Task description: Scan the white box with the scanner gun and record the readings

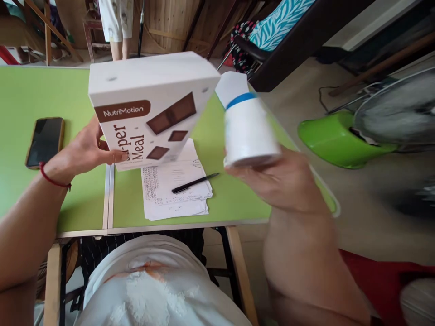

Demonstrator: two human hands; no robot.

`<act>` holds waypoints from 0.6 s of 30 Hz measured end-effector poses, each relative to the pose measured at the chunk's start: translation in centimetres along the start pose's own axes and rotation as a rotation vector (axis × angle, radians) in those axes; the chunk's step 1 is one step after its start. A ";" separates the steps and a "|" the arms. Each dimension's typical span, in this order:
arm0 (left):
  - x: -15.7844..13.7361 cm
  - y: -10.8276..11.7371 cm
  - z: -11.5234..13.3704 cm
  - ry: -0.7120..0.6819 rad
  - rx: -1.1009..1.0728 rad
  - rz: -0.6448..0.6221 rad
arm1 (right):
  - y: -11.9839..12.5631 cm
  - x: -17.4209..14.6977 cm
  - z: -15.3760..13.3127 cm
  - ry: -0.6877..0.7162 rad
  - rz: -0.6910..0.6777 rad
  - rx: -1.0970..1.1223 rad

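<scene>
My left hand [91, 151] grips the lower left corner of a white NutriMotion box [136, 129], thumb on its front. Chocolate pieces are printed on the box, which is tilted above the table. In my right hand [275, 179] is a white bottle [249, 129] with a blue band near its far end, somewhat blurred. My fingers wrap round its near end, and the box stands apart from it on the left. Below the box lies a stack of printed papers [163, 194] with a black pen [195, 182] across it. Behind the bottle sits a white paper-like piece [233, 86].
The green folding table [78, 213] has a metal seam. A phone [44, 141] lies at its left. On the right floor stand a green plastic stool [340, 138] and a fan [401, 108]. Another person's legs [117, 27] show beyond the far edge, near a cushioned chair [282, 22].
</scene>
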State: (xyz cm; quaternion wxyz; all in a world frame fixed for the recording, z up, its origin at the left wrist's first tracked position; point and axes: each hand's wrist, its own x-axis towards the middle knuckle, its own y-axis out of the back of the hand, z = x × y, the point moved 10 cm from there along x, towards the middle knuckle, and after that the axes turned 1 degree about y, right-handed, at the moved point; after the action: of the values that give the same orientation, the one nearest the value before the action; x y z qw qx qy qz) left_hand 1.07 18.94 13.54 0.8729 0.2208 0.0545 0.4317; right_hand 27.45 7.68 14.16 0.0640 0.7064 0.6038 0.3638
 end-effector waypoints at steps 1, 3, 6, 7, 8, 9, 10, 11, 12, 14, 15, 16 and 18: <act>0.3 0.4 -0.5 -0.003 0.014 0.055 | 0.2 0.7 1.3 0.006 -0.026 -0.073; 0.7 0.7 -1.6 0.003 0.008 0.112 | -0.5 1.8 3.9 0.011 -0.122 -0.199; 1.0 0.3 -2.6 0.023 0.022 0.104 | -2.6 2.4 7.0 0.012 -0.241 -0.324; 1.1 0.1 -2.7 0.019 0.040 0.095 | -3.2 2.4 7.7 0.014 -0.256 -0.347; 1.2 -0.1 -2.6 0.012 0.058 0.083 | -3.7 2.3 8.2 0.017 -0.261 -0.364; 1.2 -0.3 -2.5 0.006 0.075 0.071 | -4.1 2.2 8.6 0.023 -0.259 -0.374; 1.2 -0.4 -2.4 0.000 0.094 0.060 | -4.4 2.1 8.9 0.030 -0.255 -0.381; 1.2 -0.6 -2.3 0.001 0.119 0.043 | -4.6 2.0 9.2 0.039 -0.253 -0.383; 1.3 -0.8 -2.3 0.011 0.151 0.016 | -4.8 1.9 9.3 0.048 -0.255 -0.384; 1.3 -1.0 -2.5 0.031 0.220 -0.018 | -5.1 1.7 9.3 0.066 -0.272 -0.388; 1.3 -0.9 -2.6 0.038 0.251 -0.027 | -5.1 1.6 9.0 0.082 -0.275 -0.399; 1.3 -0.8 -2.7 0.046 0.279 -0.029 | -4.9 1.4 8.6 0.103 -0.266 -0.417; 1.2 -0.3 -2.9 0.069 0.350 -0.035 | -3.8 1.0 7.1 0.156 -0.212 -0.467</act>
State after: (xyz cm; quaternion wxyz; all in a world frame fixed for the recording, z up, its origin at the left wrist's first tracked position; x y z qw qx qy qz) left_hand 1.25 20.66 10.93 0.8260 0.3535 0.1627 0.4079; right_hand 28.61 12.07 7.40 0.2161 0.5752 0.5774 0.5377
